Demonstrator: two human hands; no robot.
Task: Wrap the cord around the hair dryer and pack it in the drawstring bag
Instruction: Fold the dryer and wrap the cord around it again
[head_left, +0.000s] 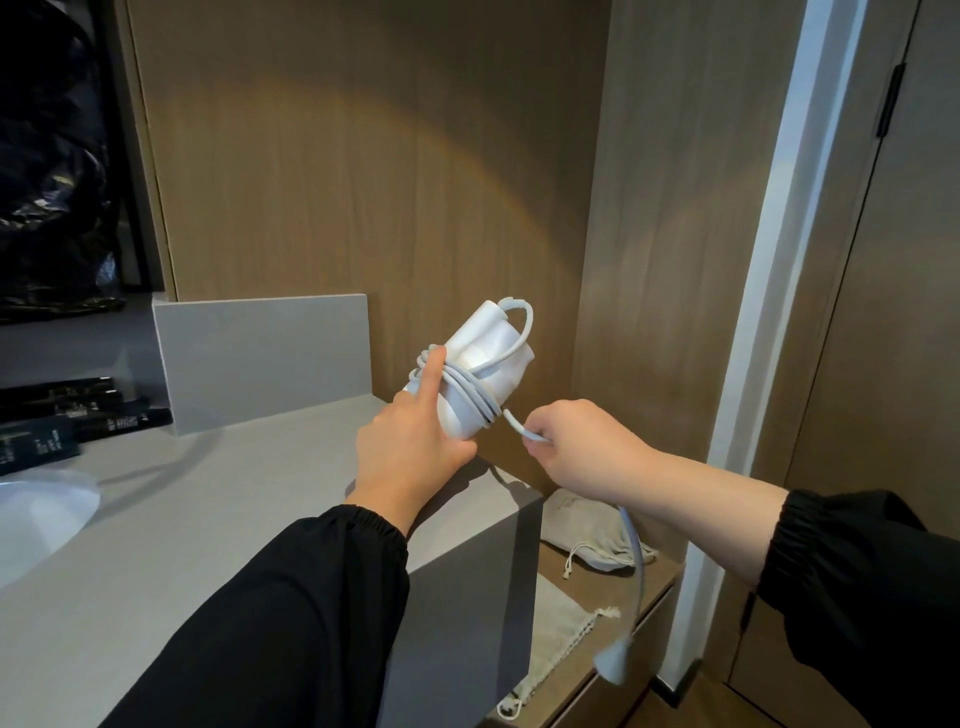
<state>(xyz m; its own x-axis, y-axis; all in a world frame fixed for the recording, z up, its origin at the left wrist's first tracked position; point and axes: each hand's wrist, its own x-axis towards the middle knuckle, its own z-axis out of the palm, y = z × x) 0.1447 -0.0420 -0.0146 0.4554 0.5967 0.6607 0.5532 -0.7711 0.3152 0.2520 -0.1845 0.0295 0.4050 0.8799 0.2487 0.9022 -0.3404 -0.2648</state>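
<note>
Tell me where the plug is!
In the head view, the plug dangles low on the right, at the end of the cord hanging below the right hand, just right of a beige drawstring bag on the lower shelf.

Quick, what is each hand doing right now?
Left hand: holds the hair dryer, forefinger pressing the wound cord.
Right hand: closed on the loose cord, plug dangling below.

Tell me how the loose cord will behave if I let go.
Probably floppy: the cord droops in a curve below the right hand. Its plug would likely swing. Coils on the dryer may slacken; the left hand pins them with one finger.
</note>
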